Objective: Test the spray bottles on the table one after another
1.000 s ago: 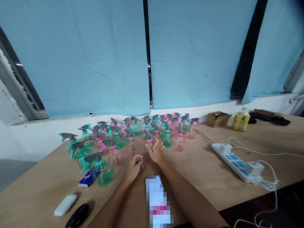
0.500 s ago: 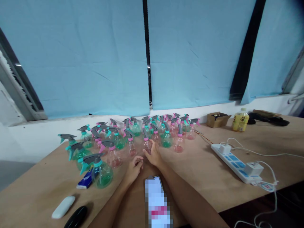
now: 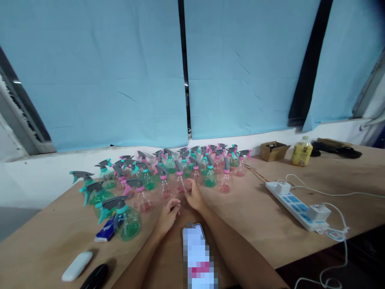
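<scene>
Nearest the middle of the table, my right hand (image 3: pixel 195 196) is beside a pink-collared spray bottle (image 3: pixel 180 185) with a grey trigger head. Its thumb and fingers are apart, at the bottle's right side, and I cannot tell whether they touch it. My left hand (image 3: pixel 170 212) rests on the table in front of the bottles, fingers loosely curled, with nothing seen in it. Around them stand several more spray bottles, pink and green, among them a pink one (image 3: pixel 164 188) and a green one (image 3: pixel 209 178). A large green spray bottle (image 3: pixel 128 224) stands front left.
A phone (image 3: pixel 195 257) lies between my forearms. Left lie a blue packet (image 3: pixel 105 229), a white case (image 3: pixel 77 266) and a black object (image 3: pixel 95 277). Right are a power strip (image 3: pixel 296 206) with cables, a cardboard box (image 3: pixel 273 151) and a yellow drink bottle (image 3: pixel 301 152).
The pink bottle by my right hand stands slightly further left among its neighbours, and that hand has drawn slightly away from it. My left hand is nearly unchanged. The view has shifted slightly.
</scene>
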A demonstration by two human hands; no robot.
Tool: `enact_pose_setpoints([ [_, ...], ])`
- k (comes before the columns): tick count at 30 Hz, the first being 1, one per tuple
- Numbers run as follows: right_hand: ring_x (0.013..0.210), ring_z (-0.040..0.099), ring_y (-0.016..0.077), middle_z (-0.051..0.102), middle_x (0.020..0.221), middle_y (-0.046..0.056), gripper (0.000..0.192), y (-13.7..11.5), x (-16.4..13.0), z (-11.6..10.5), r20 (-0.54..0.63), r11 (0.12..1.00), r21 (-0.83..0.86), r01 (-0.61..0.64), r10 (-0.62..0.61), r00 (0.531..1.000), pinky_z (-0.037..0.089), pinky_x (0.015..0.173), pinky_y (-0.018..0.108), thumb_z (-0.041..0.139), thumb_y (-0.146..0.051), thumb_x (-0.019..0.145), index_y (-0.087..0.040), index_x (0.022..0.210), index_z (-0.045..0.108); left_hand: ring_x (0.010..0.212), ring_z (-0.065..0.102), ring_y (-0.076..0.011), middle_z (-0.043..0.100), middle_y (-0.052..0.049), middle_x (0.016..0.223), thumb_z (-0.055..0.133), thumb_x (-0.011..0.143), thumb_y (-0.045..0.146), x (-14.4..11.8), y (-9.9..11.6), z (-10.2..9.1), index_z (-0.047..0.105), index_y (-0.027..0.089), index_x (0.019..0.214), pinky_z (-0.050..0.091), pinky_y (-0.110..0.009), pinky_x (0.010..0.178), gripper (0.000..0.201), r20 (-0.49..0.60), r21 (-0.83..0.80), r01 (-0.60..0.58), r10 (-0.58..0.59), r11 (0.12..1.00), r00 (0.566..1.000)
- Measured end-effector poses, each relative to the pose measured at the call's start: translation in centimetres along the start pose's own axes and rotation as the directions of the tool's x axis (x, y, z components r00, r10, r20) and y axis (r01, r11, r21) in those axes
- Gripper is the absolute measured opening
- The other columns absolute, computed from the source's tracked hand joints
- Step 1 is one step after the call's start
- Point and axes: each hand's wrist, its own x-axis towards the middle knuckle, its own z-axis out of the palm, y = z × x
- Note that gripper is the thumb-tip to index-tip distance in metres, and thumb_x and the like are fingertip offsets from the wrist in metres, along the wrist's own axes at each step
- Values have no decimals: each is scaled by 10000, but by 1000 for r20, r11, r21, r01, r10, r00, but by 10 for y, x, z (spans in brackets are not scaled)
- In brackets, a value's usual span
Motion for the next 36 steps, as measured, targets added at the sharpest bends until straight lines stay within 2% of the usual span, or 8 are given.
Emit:
enact_pose_setpoints([
  [3,1078,539,234,501,1158,100,399,-1,8,-10,-161,999,-48,-8,0,987,438,962,406,506,-130,763,-215,1152,529,480,471,-111,545,52,581,506,842,361,0,-1,-1,578,186,937,351,-215,489,212,3,21,-16,16,1000,1000],
  [6,1231,451,264,486,1267,120,446,3,17,-23,-263,995,-94,12,-36,964,342,1063,459,503,-169,796,-207,1241,498,475,466,-109,546,51,580,503,842,355,1,-1,-1,580,187,930,347,-216,491,204,2,27,-18,18,999,1000],
  [11,1340,385,258,396,1454,154,649,26,26,-31,-168,999,49,-7,15,986,338,1088,454,475,-303,887,-165,1471,230,473,469,-114,551,50,581,512,829,359,1,-4,0,577,183,953,349,-216,480,225,10,1,6,-6,1000,1000],
  [14,1327,409,251,419,1440,156,643,32,28,-29,-152,997,77,0,12,988,367,1069,436,492,-342,888,-160,1459,258,494,487,-120,558,44,589,523,827,380,0,-4,0,585,183,957,358,-214,487,243,11,-13,7,-7,1000,1000],
  [19,1226,477,250,517,1305,157,552,22,30,-33,-293,999,-43,29,-40,955,371,1048,428,527,-378,875,-145,1360,401,465,463,-110,554,51,585,530,828,411,-1,0,-1,583,183,962,346,-211,479,269,9,-11,26,-26,1000,1000],
  [24,1284,406,301,451,1417,149,690,16,29,-34,-195,983,-182,-31,-5,981,314,1060,481,517,-394,878,-168,1475,255,466,456,-105,545,51,584,528,832,391,-2,3,-1,596,178,947,343,-211,486,252,2,-2,9,-9,1000,1000],
  [27,1253,418,312,481,1389,141,672,19,28,-29,-139,969,-245,-34,0,990,293,1052,493,505,-380,877,-176,1472,269,462,453,-102,547,49,590,539,822,391,-2,4,-1,603,178,938,341,-209,480,251,-2,-10,14,-14,1000,1000],
  [36,1137,422,368,477,1276,172,738,0,25,-24,-255,924,-343,-168,81,963,315,949,523,597,-428,791,-183,1438,337,441,436,-94,523,61,561,530,822,371,-4,5,1,599,181,914,328,-204,472,222,-21,-23,34,-35,999,999],
])
